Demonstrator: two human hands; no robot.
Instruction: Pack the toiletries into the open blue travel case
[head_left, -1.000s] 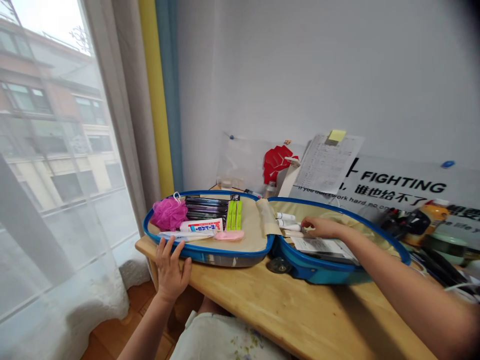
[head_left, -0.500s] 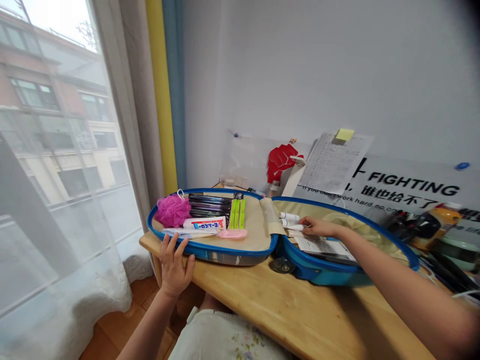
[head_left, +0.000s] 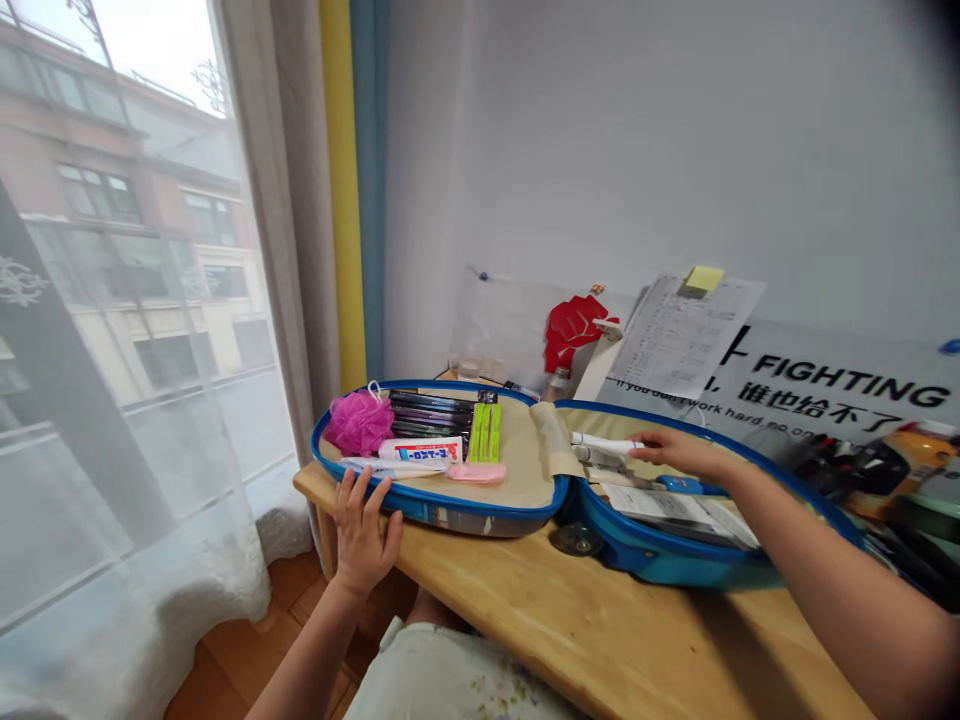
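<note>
A small blue suitcase [head_left: 495, 520] lies opened out flat on the wooden table. My left hand [head_left: 366, 530] rests on the front rim of its left half, fingers spread. Beside those fingers are a toothpaste tube [head_left: 424, 453], a thin white packet [head_left: 397, 467], a purple bath puff [head_left: 360, 422] and a pink oval item [head_left: 477, 472]. Dark packaged sticks [head_left: 431, 410] and green packs [head_left: 486, 433] lie behind. In the right half, my right hand [head_left: 671, 452] pinches the end of a white marker-like stick [head_left: 604, 443], just above other white sticks [head_left: 600, 460].
Papers or booklets [head_left: 660, 507] and a blue item [head_left: 686, 485] lie in the right half. A suitcase wheel [head_left: 576, 538] faces me on the wooden table [head_left: 570, 610]. Bottles and pens [head_left: 892, 470] crowd the right, and a curtain [head_left: 341, 200] hangs at the left.
My right hand has lifted one white stick slightly above the others and moved a little right. My left hand stays on the rim. The view has shifted slightly.
</note>
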